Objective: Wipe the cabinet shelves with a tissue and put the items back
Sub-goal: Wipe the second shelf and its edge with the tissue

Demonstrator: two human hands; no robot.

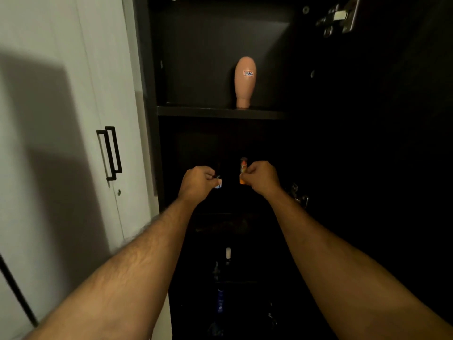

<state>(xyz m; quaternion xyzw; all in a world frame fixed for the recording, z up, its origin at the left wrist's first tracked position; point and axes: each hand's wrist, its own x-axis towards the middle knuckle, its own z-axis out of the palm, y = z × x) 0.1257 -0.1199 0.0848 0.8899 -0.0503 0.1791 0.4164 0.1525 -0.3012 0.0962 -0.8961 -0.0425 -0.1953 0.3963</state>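
Observation:
Both my arms reach into a dark open cabinet. My left hand (198, 184) grips a small dark item with a white and blue bottom (218, 182); most of it is hidden by my fingers. My right hand (261, 178) grips an upright orange tube (243, 170), its top sticking out above my fist. Both hands are inside the dim middle compartment, under the upper shelf (220, 112). A peach bottle (245, 82) with a small label stands upside down on its cap on that upper shelf. No tissue shows.
A white closed door with two black handles (110, 153) stands at the left. The dark open cabinet door with metal hinges (339, 17) is at the right. Lower compartments hold a white-capped bottle (228, 253), a blue bottle (220, 300) and dim shapes.

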